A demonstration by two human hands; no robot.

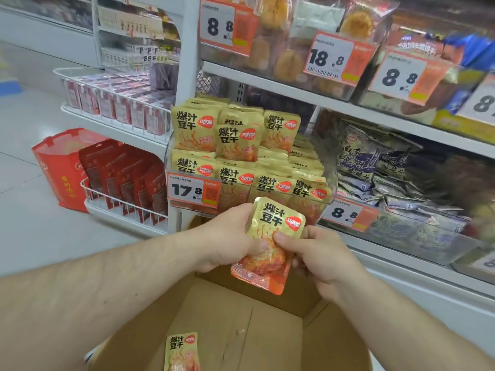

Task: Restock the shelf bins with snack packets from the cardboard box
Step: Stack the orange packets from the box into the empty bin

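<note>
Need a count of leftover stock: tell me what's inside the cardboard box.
One yellow snack packet lies on the bare floor of the cardboard box. The arms and the bottom edge of the picture hide the near corners, so more could be there.

loose packet (182, 353) cut off below, upper shelf bins (294, 36) blurred

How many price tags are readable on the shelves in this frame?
6: top bin 8.8, 18.8, 8.8, a cropped one at the right edge, yellow-packet bin 17.8, dark-packet bin 8.8. Another, bottom right, is mostly cut off.
</note>
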